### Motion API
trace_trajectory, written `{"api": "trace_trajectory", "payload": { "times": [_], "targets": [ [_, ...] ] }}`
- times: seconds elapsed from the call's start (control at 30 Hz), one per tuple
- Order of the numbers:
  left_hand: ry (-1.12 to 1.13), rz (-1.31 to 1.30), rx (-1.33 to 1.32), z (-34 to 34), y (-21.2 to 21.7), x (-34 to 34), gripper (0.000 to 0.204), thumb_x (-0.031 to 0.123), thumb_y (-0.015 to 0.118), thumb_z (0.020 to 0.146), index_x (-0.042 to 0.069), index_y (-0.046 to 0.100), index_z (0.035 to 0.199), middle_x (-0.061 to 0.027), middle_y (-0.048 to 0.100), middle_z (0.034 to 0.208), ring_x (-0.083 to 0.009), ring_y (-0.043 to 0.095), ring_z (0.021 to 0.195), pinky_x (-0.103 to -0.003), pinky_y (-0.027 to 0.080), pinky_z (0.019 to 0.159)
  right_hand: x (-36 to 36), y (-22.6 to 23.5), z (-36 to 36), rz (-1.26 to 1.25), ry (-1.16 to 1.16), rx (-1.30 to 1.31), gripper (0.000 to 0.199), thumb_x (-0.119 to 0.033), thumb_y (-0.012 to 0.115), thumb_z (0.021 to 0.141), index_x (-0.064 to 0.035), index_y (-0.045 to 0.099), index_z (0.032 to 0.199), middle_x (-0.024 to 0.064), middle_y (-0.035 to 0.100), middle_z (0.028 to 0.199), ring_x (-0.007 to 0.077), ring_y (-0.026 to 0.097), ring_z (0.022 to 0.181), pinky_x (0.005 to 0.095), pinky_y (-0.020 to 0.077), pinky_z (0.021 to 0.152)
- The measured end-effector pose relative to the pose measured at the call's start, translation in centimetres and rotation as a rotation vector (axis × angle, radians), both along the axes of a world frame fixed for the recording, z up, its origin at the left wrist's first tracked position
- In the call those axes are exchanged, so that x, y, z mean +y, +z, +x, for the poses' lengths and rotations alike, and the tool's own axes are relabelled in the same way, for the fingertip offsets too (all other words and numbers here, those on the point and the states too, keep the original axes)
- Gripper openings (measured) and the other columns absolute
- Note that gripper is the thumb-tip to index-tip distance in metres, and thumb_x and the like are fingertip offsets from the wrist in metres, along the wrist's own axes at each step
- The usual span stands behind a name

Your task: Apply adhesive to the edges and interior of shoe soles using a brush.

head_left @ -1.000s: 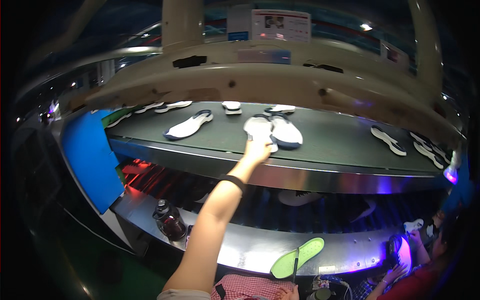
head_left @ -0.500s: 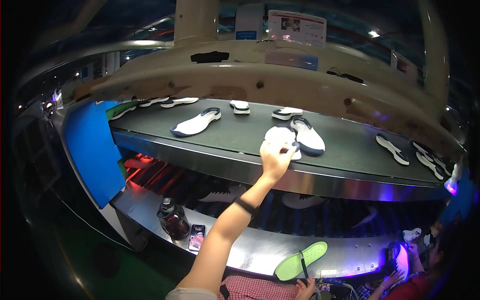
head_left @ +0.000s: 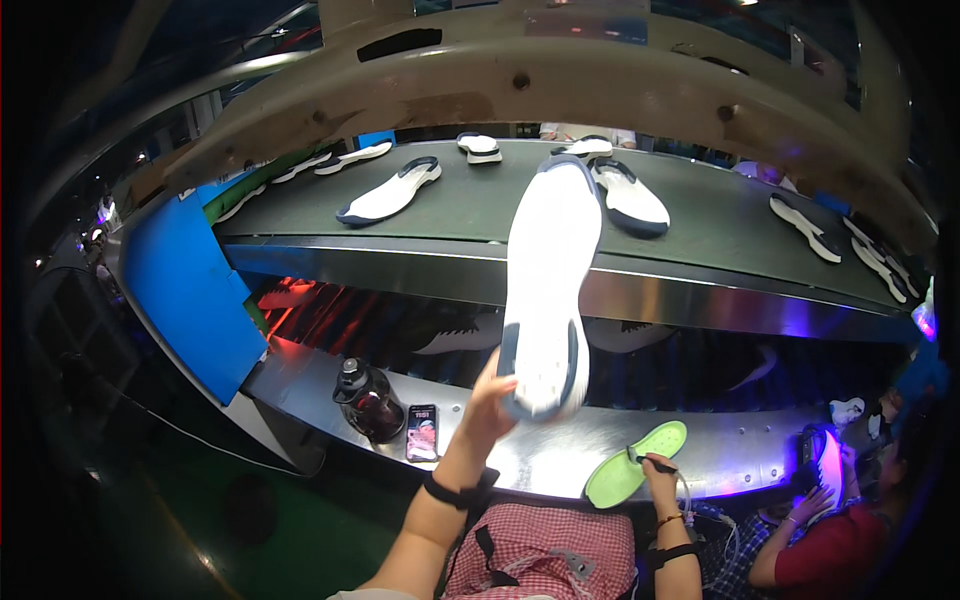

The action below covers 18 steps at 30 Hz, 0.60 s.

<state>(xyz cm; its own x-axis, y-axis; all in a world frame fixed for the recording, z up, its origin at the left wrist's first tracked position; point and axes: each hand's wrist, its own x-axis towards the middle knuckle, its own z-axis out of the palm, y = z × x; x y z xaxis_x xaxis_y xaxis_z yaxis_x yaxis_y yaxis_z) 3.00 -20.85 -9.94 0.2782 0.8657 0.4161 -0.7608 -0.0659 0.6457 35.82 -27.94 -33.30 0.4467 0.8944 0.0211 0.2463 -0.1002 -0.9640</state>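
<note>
My left hand (head_left: 487, 405) grips a white shoe sole with dark blue edging (head_left: 550, 245) by its lower end. It is raised upright in front of the belt, its broad white face towards me. My right hand (head_left: 660, 480) is closed on a thin dark-handled brush (head_left: 652, 462), with a pale tube trailing from beside the hand. The brush tip meets, or hovers just over, a light green sole (head_left: 630, 475) lying on the metal ledge; contact is hard to tell. Right behind the raised sole, another white and blue sole (head_left: 632, 200) rests on the belt.
Several more soles, such as this white one (head_left: 392, 192), lie along the dark green conveyor belt (head_left: 470, 205). On the metal ledge (head_left: 540, 450) stand a dark bottle (head_left: 368, 400) and a phone (head_left: 422, 433). At right, a co-worker (head_left: 830, 540) handles a sole under violet light.
My left hand has lifted the white sole off the belt and drawn it back towards me. My right hand has moved up over the green sole with the brush. The view has tilted down.
</note>
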Motion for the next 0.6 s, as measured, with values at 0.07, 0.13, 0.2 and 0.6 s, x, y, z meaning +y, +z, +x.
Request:
{"api": "trace_trajectory", "payload": {
  "times": [0.07, 0.13, 0.2, 0.6],
  "targets": [
    [-0.457, -0.31, -0.485, -1.3, -4.0, -3.7, 0.083, 0.04, 0.054, 0.075, -0.004, 0.02, 0.136, -0.0237, 0.034, 0.134, -0.0349, 0.044, 0.117, -0.045, 0.035, 0.098, -0.3, 0.2, 0.2, 0.039, -0.023, 0.115, 0.022, -0.011, 0.062, 0.079, 0.0017, 0.062, 0.097, 0.009, 0.062, 0.088, 0.0163, 0.058, 0.08, 0.0278, 0.0462, 0.074],
    [-0.592, -0.331, -0.362, 0.0, -3.6, -6.7, 0.092, 0.051, 0.051, 0.074, -0.004, 0.016, 0.137, -0.0256, 0.026, 0.138, -0.0396, 0.041, 0.119, -0.048, 0.034, 0.098, -1.1, 3.2, -0.7, 0.106, -0.079, 0.309, 0.024, -0.01, 0.06, 0.081, 0.0031, 0.059, 0.101, 0.0095, 0.06, 0.089, 0.0155, 0.058, 0.078, 0.0264, 0.0472, 0.071],
    [-0.746, -0.324, -0.252, -0.1, -7.5, -8.2, 0.088, 0.046, 0.055, 0.073, -0.006, 0.02, 0.135, -0.027, 0.032, 0.134, -0.0411, 0.045, 0.113, -0.046, 0.038, 0.096, -2.1, 5.7, -1.3, 0.189, -0.14, 0.575, 0.029, -0.009, 0.056, 0.085, 0.0057, 0.052, 0.11, 0.0117, 0.059, 0.096, 0.0165, 0.06, 0.079, 0.0245, 0.0506, 0.073],
    [-0.471, -0.628, -0.068, 2.9, -14.6, -10.3, 0.095, 0.076, 0.041, 0.069, 0.009, 0.03, 0.136, -0.0114, 0.039, 0.134, -0.0285, 0.04, 0.121, -0.045, 0.032, 0.1, -7.8, 13.5, -7.9, 0.339, 0.333, 0.915, 0.023, 0.005, 0.057, 0.077, 0.0019, 0.057, 0.1, 0.0163, 0.062, 0.095, 0.0223, 0.061, 0.083, 0.0329, 0.0497, 0.079]
  ]
}}
